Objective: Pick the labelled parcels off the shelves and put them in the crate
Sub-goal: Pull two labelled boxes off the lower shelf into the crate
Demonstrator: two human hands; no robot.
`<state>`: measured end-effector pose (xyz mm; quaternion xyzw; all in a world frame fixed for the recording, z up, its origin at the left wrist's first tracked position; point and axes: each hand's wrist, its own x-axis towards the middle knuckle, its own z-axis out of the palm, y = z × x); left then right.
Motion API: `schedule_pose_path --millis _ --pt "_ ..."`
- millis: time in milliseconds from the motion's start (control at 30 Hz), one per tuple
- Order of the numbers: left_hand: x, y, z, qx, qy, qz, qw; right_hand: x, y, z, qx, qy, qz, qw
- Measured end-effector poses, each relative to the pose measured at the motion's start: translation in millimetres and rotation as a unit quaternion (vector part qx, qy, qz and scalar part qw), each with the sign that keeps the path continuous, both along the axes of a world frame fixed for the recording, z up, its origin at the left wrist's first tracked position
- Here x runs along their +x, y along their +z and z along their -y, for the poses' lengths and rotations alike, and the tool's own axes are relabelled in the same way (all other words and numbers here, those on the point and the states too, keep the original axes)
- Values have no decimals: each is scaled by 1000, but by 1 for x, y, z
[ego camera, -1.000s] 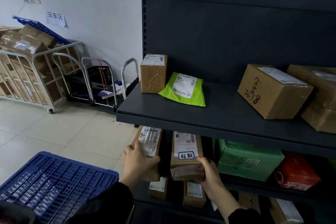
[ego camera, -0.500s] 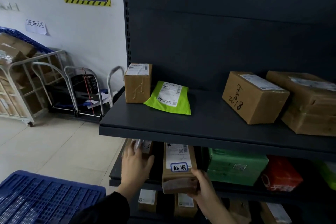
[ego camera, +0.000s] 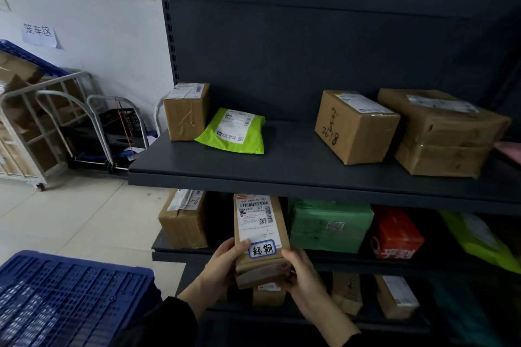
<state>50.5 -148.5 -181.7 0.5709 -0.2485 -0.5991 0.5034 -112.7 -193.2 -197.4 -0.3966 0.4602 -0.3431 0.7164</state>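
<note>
A narrow brown parcel point(ego camera: 260, 236) with a white shipping label and a blue-bordered handwritten sticker juts out from the second shelf point(ego camera: 180, 251). My left hand point(ego camera: 222, 265) grips its lower left side with the thumb on the label. Its lower right corner is held by my right hand point(ego camera: 301, 273). The blue perforated crate point(ego camera: 70, 298) is at the lower left, beside the shelving.
Another brown box point(ego camera: 184, 220) stands left of the held parcel; a green bag parcel point(ego camera: 329, 224) and a red one point(ego camera: 394, 231) lie to its right. The top shelf point(ego camera: 282, 177) carries several boxes and a lime mailer point(ego camera: 234, 132). Metal cage trolleys point(ego camera: 42, 127) stand by the wall.
My left hand left the brown box on the left and joined the right hand on the stickered parcel, which has come further out of the shelf. The camera has moved closer.
</note>
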Motion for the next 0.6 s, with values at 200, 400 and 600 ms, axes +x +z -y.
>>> schedule_pose_path --millis 200,400,600 --pt "-23 -2 -5 -20 65 49 996 -38 6 -5 -138 44 -165 976" --pt "-36 -11 -15 -21 82 59 995 -83 -3 0 -222 65 -298 926" --pt "-39 -10 -8 -13 91 88 992 -112 -2 14 -278 72 -399 871"
